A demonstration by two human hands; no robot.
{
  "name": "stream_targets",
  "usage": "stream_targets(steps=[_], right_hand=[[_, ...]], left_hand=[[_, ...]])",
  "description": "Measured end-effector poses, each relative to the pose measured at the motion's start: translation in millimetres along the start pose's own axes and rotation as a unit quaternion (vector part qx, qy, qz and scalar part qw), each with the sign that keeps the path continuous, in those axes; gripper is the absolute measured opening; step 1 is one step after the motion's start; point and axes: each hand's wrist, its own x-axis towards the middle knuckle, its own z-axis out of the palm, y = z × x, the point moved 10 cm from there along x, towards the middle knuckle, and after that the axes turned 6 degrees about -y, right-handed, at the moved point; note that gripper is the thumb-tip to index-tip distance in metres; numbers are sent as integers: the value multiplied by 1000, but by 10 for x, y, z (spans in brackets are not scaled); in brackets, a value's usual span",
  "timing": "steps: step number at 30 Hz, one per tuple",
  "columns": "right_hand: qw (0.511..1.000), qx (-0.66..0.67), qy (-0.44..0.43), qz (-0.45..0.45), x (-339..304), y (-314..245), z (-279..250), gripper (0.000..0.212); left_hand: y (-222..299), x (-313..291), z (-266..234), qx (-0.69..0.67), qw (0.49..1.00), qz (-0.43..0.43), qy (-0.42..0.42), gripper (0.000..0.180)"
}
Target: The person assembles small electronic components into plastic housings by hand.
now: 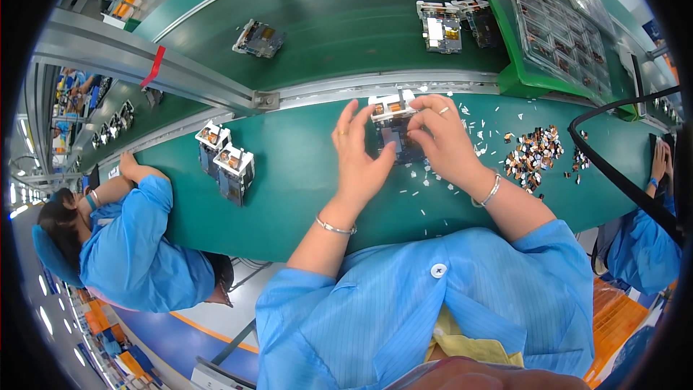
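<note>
A dark circuit board assembly with a white plastic frame (393, 106) along its far edge lies on the green bench in front of me. My left hand (358, 162) grips its left side, fingers at the frame's end and thumb over the board. On the other side, my right hand (449, 137) is curled, with thumb and fingertips close together by the frame's right end. Whatever is between those fingertips is too small to make out. Scattered white slips (471, 124) lie beside the right hand, and a pile of small copper, black and white parts (534, 155) is farther right.
Two similar assemblies (225, 162) stand left on the bench. Beyond a metal rail, a green belt (339, 29) carries more boards (439, 32). A green bin (530, 85) with clear trays stands far right, near a black cable (613, 166). A co-worker (137, 238) sits left, another right.
</note>
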Motion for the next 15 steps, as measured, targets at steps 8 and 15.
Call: stream_targets(steps=[8,15], right_hand=[[998,-59,18,-23,124,-71,150,15],[993,-97,34,-50,144,-162,165,16]], left_hand=[[-279,75,230,-79,996,-21,-29,62],[-329,109,261,-121,992,-33,-7,54]])
